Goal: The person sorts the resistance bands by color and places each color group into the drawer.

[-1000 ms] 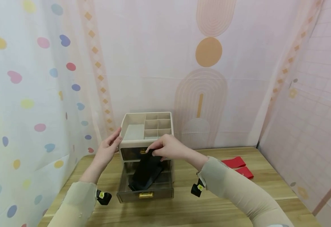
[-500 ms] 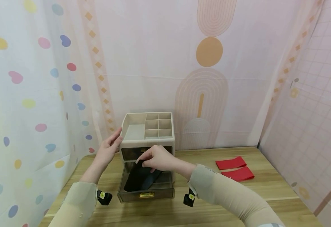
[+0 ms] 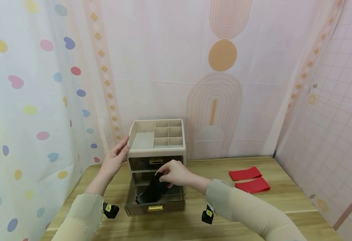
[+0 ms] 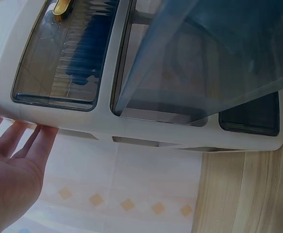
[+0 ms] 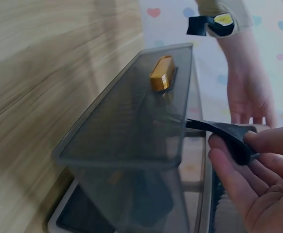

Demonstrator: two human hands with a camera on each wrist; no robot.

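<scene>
A beige organiser point(image 3: 156, 152) with a compartmented top stands on the wooden table point(image 3: 194, 224). Its lower smoky drawer point(image 3: 154, 205) with a gold handle point(image 3: 155, 207) is pulled out; the upper drawer is closed. My right hand point(image 3: 173, 173) pinches a black cloth strip point(image 3: 152, 192) that hangs down into the open drawer; in the right wrist view the black strip point(image 5: 229, 136) sits between my fingertips point(image 5: 258, 145) above the drawer point(image 5: 132, 121). My left hand point(image 3: 115, 159) rests flat with straight fingers against the organiser's left side, seen in the left wrist view as left hand point(image 4: 10, 170) beside the organiser point(image 4: 146, 131).
Two red folded strips point(image 3: 249, 179) lie on the table to the right. Patterned curtains hang close behind and on both sides. The table's front edge is near my forearms.
My right hand has come down from the upper drawer's front and lowered the black strip deeper into the open lower drawer. The left hand has stayed against the organiser.
</scene>
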